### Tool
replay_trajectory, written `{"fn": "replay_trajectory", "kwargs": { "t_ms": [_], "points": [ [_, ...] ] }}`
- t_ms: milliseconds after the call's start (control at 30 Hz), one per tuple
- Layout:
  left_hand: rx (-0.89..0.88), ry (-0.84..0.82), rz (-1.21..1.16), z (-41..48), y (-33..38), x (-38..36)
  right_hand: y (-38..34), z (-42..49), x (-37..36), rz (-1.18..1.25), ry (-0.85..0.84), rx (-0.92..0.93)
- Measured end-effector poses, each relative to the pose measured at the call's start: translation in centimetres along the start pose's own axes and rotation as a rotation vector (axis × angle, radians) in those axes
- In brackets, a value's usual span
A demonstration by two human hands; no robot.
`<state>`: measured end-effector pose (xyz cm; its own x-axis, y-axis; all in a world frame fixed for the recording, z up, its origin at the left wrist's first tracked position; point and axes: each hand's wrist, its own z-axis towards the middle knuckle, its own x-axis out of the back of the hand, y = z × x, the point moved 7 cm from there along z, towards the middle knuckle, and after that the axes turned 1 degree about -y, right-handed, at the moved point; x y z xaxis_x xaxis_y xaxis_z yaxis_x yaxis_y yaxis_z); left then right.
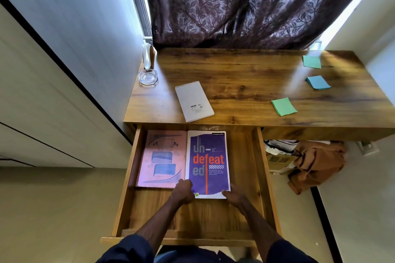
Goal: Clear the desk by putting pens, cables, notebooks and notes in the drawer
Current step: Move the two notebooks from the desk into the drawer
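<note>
The wooden drawer [259, 177] stands pulled out under the desk. Inside lie a pink notebook [162, 158] on the left and a purple notebook [208, 162] beside it. My left hand [183, 191] grips the purple notebook's near left corner with curled fingers. My right hand [233, 195] holds its near right corner. On the desktop [245, 83] lie a white spiral notepad [194, 101], two green sticky-note pads [284, 106] [312, 62] and a blue sticky-note pad [317, 82].
A glass ashtray [148, 77] and a wooden-handled object [152, 56] sit at the desk's back left corner. A dark curtain [245, 4] hangs behind. Brown cloth [316, 164] and boxes lie under the desk on the right. A wall [74, 49] runs along the left.
</note>
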<state>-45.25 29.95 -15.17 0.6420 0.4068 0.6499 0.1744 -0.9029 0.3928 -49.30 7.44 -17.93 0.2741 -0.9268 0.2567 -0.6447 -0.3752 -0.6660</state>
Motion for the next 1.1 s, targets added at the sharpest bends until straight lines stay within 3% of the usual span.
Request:
{"fn": "replay_trajectory", "kwargs": {
  "t_ms": [200,333,433,500,600,700,967,1100],
  "points": [
    [-0.037,0.016,0.016,-1.5,1.2,1.1,-2.7,-4.5,1.5,0.036,-0.031,-0.013],
    [-0.072,0.014,0.016,-2.8,2.7,1.0,-2.4,-5.2,3.9,0.091,0.101,-0.115],
    [-0.146,0.010,0.009,-3.5,4.5,0.5,-1.1,-4.5,5.4,0.220,0.033,-0.098],
    [-0.209,0.001,0.006,-4.0,6.2,0.2,-1.4,-5.4,6.9,0.330,0.084,-0.069],
    [-0.280,-0.019,-0.013,-4.7,9.2,0.0,-3.2,-9.5,7.8,0.389,0.036,-0.132],
    [-0.403,-0.009,-0.009,-5.4,13.0,-0.4,-3.7,-12.2,10.8,0.321,0.214,-0.014],
    [-0.365,0.041,-0.005,-4.2,18.0,-3.5,-3.2,-15.6,16.3,0.302,0.240,0.092],
    [-0.321,0.192,-0.118,-9.0,20.7,-3.8,-1.9,-16.4,17.8,0.274,0.182,0.123]
  ]
}}
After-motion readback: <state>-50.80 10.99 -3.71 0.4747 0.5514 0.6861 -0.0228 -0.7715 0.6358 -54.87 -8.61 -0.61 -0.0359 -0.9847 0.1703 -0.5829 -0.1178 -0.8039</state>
